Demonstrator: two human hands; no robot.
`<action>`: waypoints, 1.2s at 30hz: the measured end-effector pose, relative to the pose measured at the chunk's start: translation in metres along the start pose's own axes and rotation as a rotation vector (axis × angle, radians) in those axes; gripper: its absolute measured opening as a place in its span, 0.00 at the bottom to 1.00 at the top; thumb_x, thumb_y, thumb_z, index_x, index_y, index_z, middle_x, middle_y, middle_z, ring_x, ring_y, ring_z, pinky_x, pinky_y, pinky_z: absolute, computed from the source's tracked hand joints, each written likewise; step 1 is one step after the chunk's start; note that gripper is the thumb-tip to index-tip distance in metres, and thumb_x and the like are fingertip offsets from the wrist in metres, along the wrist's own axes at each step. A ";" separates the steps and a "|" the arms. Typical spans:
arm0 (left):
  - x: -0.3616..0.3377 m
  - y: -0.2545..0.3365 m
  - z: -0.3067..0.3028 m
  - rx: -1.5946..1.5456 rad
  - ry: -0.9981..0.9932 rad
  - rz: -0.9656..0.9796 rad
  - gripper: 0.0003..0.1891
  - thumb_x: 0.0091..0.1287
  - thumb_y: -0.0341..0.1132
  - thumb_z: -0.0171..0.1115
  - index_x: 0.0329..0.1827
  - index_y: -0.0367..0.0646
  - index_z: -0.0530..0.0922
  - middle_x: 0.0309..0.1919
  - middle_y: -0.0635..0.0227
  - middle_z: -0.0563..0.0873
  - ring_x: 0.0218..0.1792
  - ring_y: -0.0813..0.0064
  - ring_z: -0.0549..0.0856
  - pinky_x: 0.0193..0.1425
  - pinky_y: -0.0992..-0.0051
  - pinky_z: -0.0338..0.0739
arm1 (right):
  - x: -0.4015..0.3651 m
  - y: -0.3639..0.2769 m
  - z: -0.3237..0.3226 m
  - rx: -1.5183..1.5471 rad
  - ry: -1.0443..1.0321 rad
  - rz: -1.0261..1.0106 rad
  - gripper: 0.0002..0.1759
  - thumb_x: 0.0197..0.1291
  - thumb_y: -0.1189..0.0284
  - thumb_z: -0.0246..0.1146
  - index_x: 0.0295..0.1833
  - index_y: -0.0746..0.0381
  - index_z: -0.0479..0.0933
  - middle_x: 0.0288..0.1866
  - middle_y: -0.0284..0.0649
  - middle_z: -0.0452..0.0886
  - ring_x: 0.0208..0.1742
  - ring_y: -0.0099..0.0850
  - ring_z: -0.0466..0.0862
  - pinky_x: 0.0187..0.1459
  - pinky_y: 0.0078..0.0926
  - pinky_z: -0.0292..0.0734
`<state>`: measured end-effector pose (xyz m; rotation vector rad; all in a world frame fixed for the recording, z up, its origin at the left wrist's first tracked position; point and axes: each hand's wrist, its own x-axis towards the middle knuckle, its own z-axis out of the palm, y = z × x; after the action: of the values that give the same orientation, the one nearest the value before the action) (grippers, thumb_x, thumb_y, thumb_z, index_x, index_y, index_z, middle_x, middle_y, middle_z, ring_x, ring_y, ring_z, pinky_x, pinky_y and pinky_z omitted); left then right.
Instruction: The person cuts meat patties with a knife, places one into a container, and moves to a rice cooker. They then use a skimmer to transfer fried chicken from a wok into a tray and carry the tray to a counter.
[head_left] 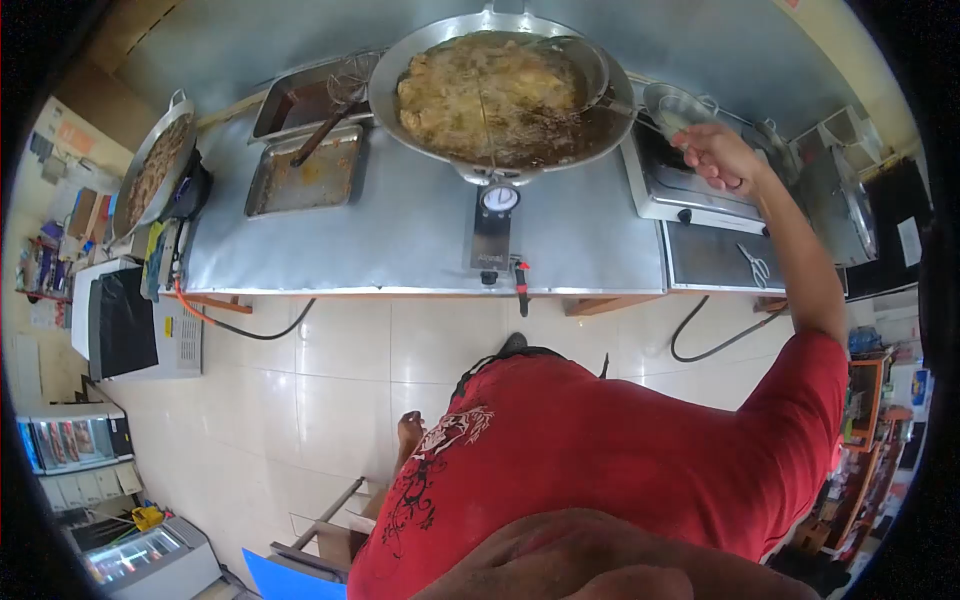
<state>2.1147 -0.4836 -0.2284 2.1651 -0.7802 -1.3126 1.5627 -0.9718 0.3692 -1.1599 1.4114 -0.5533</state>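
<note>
My right hand (716, 158) is closed around the long thin handle of a skimmer (606, 78), to the right of the large wok (385, 110). The skimmer's round head lies in the right part of the wok, partly under the bubbling oil. Golden pieces of frying food (480, 80) crowd the wok's middle and left. A dial thermometer (500, 198) sits at the front rim, its thin stem reaching into the oil. Low beside my body, away from the counter, hangs my left hand (410, 428); its fingers are small and mostly hidden.
Left of the wok, two metal trays (262, 190) hold a whisk (350, 85) and a dark-handled tool (325, 135). A pan of brown food (160, 170) stands far left. On the right are a gas stove (690, 195), a metal bowl (672, 100) and scissors (755, 265).
</note>
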 end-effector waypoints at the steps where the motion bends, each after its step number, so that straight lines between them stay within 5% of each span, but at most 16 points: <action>1: -0.019 0.020 0.001 -0.195 0.027 -0.170 0.17 0.70 0.42 0.59 0.52 0.38 0.82 0.34 0.57 0.88 0.26 0.67 0.88 0.27 0.67 0.80 | -0.006 0.001 -0.004 -0.028 0.000 -0.011 0.15 0.74 0.69 0.48 0.56 0.69 0.71 0.26 0.33 0.72 0.13 0.15 0.64 0.08 0.15 0.58; 2: -0.022 0.006 0.001 -0.167 -0.013 -0.011 0.18 0.72 0.42 0.59 0.53 0.35 0.81 0.32 0.59 0.87 0.23 0.69 0.86 0.22 0.71 0.77 | -0.010 -0.001 -0.010 -0.058 0.002 -0.025 0.16 0.75 0.69 0.48 0.56 0.70 0.70 0.26 0.34 0.72 0.13 0.15 0.64 0.08 0.16 0.58; 5: -0.067 0.029 0.005 -0.102 0.075 -0.043 0.18 0.71 0.42 0.59 0.53 0.36 0.81 0.33 0.59 0.87 0.24 0.69 0.86 0.22 0.72 0.77 | -0.028 -0.013 -0.007 -0.150 0.053 -0.052 0.15 0.74 0.71 0.47 0.56 0.72 0.68 0.27 0.35 0.72 0.13 0.17 0.64 0.08 0.17 0.59; 6: -0.073 0.007 0.009 -0.086 0.067 0.133 0.18 0.72 0.43 0.58 0.53 0.36 0.80 0.34 0.58 0.87 0.24 0.69 0.86 0.22 0.72 0.77 | -0.031 -0.017 -0.007 -0.189 0.066 -0.058 0.14 0.73 0.71 0.47 0.55 0.71 0.68 0.27 0.35 0.72 0.13 0.17 0.64 0.09 0.17 0.59; 10: -0.113 -0.047 0.030 -0.046 0.057 -0.020 0.18 0.70 0.44 0.58 0.51 0.37 0.81 0.33 0.57 0.87 0.26 0.64 0.86 0.25 0.67 0.78 | -0.033 -0.030 -0.012 -0.375 0.159 -0.087 0.12 0.71 0.71 0.50 0.50 0.70 0.69 0.24 0.36 0.72 0.12 0.20 0.66 0.09 0.21 0.60; 12: -0.117 -0.115 0.051 0.389 0.087 0.299 0.17 0.68 0.45 0.60 0.45 0.38 0.81 0.33 0.54 0.87 0.30 0.55 0.86 0.32 0.59 0.80 | -0.032 -0.036 -0.011 -0.539 0.159 -0.119 0.12 0.70 0.70 0.52 0.51 0.69 0.69 0.22 0.37 0.72 0.12 0.22 0.69 0.10 0.25 0.62; 13: -0.134 -0.101 0.056 0.642 0.161 0.480 0.16 0.66 0.45 0.62 0.42 0.38 0.81 0.32 0.53 0.87 0.32 0.51 0.86 0.35 0.55 0.81 | -0.031 -0.037 -0.012 -0.623 0.160 -0.134 0.12 0.70 0.70 0.52 0.51 0.69 0.69 0.21 0.37 0.72 0.12 0.23 0.70 0.10 0.27 0.63; 16: -0.155 -0.122 0.078 0.694 0.015 0.354 0.13 0.64 0.43 0.60 0.36 0.40 0.80 0.32 0.50 0.86 0.39 0.45 0.85 0.44 0.50 0.80 | -0.021 -0.030 -0.020 -0.880 0.210 -0.242 0.12 0.70 0.71 0.51 0.48 0.71 0.72 0.20 0.45 0.74 0.13 0.35 0.76 0.12 0.35 0.68; 19: -0.157 -0.126 0.109 0.693 0.022 0.266 0.13 0.64 0.42 0.61 0.35 0.40 0.80 0.31 0.49 0.86 0.39 0.44 0.85 0.43 0.50 0.80 | 0.003 -0.006 -0.043 -1.177 0.234 -0.619 0.13 0.69 0.72 0.51 0.43 0.73 0.73 0.25 0.56 0.79 0.14 0.47 0.79 0.14 0.42 0.72; 20: -0.149 -0.117 0.119 0.673 0.048 0.331 0.14 0.65 0.43 0.61 0.37 0.40 0.80 0.31 0.49 0.86 0.39 0.45 0.85 0.42 0.51 0.80 | 0.004 -0.002 -0.043 -1.341 0.234 -0.854 0.13 0.68 0.74 0.51 0.39 0.74 0.75 0.30 0.64 0.81 0.25 0.55 0.83 0.28 0.49 0.80; 22: -0.143 -0.098 0.135 0.638 0.084 0.449 0.15 0.67 0.44 0.61 0.39 0.39 0.81 0.32 0.49 0.87 0.38 0.48 0.87 0.41 0.53 0.81 | -0.018 -0.004 -0.026 -1.310 0.247 -0.527 0.13 0.70 0.74 0.51 0.46 0.72 0.76 0.36 0.67 0.80 0.41 0.59 0.82 0.44 0.50 0.76; 24: -0.135 -0.099 0.157 0.079 0.109 0.157 0.16 0.69 0.44 0.60 0.45 0.38 0.82 0.34 0.51 0.88 0.37 0.53 0.88 0.39 0.56 0.82 | -0.032 0.006 -0.018 -1.364 0.261 -0.465 0.13 0.69 0.75 0.51 0.50 0.72 0.76 0.40 0.68 0.81 0.49 0.61 0.82 0.53 0.52 0.75; 25: -0.128 -0.087 0.158 -0.200 0.120 0.015 0.17 0.70 0.45 0.59 0.47 0.37 0.82 0.35 0.52 0.88 0.36 0.55 0.88 0.38 0.58 0.82 | -0.027 0.020 -0.023 -1.441 0.272 -0.570 0.13 0.67 0.77 0.50 0.50 0.72 0.76 0.40 0.67 0.81 0.48 0.60 0.83 0.53 0.54 0.76; 26: -0.127 -0.074 0.148 -0.156 0.064 0.040 0.18 0.71 0.44 0.58 0.51 0.37 0.81 0.36 0.52 0.88 0.36 0.57 0.88 0.37 0.59 0.83 | -0.028 0.030 -0.026 -1.516 0.284 -0.675 0.13 0.66 0.79 0.50 0.51 0.73 0.76 0.41 0.66 0.82 0.47 0.60 0.84 0.54 0.56 0.77; 32: -0.112 -0.008 0.105 -0.085 -0.213 -0.305 0.22 0.72 0.41 0.57 0.62 0.35 0.74 0.41 0.49 0.87 0.31 0.54 0.87 0.32 0.59 0.85 | -0.085 0.031 0.017 -1.571 0.323 -0.554 0.16 0.66 0.79 0.49 0.57 0.72 0.71 0.42 0.66 0.83 0.44 0.60 0.85 0.47 0.53 0.81; 36: -0.123 0.003 0.092 -0.232 -0.256 -0.282 0.22 0.72 0.42 0.56 0.59 0.33 0.73 0.41 0.43 0.86 0.31 0.51 0.88 0.31 0.58 0.86 | -0.090 0.036 0.016 -1.586 0.351 -0.516 0.20 0.62 0.81 0.50 0.60 0.68 0.68 0.38 0.62 0.82 0.43 0.61 0.84 0.46 0.56 0.80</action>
<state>1.9853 -0.4112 -0.1882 1.9957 -0.3958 -1.7548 1.5519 -0.8745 0.3764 -2.8229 1.8301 0.1984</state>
